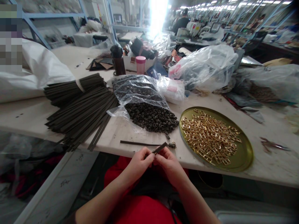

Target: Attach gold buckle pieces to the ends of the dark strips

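Observation:
My left hand point(144, 157) and my right hand point(165, 158) meet at the table's front edge, fingers pinched on one dark strap point(161, 147). Its flat end sticks up between them; whatever else the fingertips cover is hidden. Just beyond lies a finished-looking dark strap with a gold buckle point(173, 145) at its right end. Past that is a heap of small dark loops point(153, 118), spilling from a clear plastic bag point(140, 88). To the right, many gold buckles point(210, 137) lie in a round gold tray point(245, 155).
Bundles of dark straps point(81, 109) lie at the left, one end over the table edge. Pliers point(274, 144) rest at the far right. A dark bottle point(118, 60), a pink-lidded jar point(140, 65) and plastic bags point(203, 67) stand along the back of the table point(268, 168).

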Demonstrator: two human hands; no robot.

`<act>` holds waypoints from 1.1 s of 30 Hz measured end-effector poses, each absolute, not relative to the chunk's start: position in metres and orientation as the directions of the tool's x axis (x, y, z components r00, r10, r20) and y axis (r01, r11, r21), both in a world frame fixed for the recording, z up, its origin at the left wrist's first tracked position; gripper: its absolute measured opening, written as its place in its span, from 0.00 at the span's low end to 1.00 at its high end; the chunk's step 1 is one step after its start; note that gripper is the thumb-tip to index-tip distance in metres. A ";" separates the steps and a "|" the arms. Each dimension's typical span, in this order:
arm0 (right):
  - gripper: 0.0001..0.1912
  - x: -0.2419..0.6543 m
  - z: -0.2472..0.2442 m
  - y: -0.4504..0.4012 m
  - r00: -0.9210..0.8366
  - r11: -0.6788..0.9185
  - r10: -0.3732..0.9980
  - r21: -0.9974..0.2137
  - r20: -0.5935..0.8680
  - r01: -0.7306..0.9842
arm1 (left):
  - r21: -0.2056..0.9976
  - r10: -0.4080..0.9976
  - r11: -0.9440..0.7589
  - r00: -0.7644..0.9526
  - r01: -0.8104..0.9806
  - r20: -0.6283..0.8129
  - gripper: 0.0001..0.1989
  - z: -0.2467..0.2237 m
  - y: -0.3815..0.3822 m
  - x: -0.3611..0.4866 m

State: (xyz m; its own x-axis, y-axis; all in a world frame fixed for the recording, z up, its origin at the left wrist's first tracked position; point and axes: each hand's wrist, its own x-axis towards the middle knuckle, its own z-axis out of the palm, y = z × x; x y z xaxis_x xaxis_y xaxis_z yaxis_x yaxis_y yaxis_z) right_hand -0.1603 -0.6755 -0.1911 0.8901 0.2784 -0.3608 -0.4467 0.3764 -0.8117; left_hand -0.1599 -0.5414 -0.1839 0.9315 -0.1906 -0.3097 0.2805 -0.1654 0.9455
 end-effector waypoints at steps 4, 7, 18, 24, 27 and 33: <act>0.08 -0.161 -0.190 -0.673 0.884 0.440 0.263 -0.768 -0.386 -0.466 | 0.948 -0.205 -0.171 0.932 0.268 -0.300 0.12 -0.184 -0.539 -0.162; 0.07 -0.161 -0.188 -0.672 0.886 0.441 0.249 -0.769 -0.391 -0.463 | 0.946 -0.203 -0.181 0.931 0.269 -0.303 0.13 -0.183 -0.537 -0.162; 0.08 -0.162 -0.185 -0.670 0.894 0.450 0.227 -0.772 -0.386 -0.448 | 0.943 -0.199 -0.162 0.927 0.290 -0.319 0.15 -0.181 -0.539 -0.161; 0.09 -0.163 -0.182 -0.668 0.898 0.464 0.182 -0.771 -0.400 -0.437 | 0.948 -0.187 -0.166 0.935 0.272 -0.301 0.15 -0.179 -0.542 -0.162; 0.09 -0.164 -0.183 -0.668 0.908 0.448 0.165 -0.791 -0.385 -0.417 | 0.950 -0.199 -0.169 0.934 0.264 -0.296 0.16 -0.178 -0.542 -0.164; 0.09 -0.166 -0.182 -0.671 0.925 0.325 0.180 -0.868 -0.334 -0.376 | 0.952 -0.205 -0.205 0.941 0.229 -0.271 0.17 -0.176 -0.540 -0.165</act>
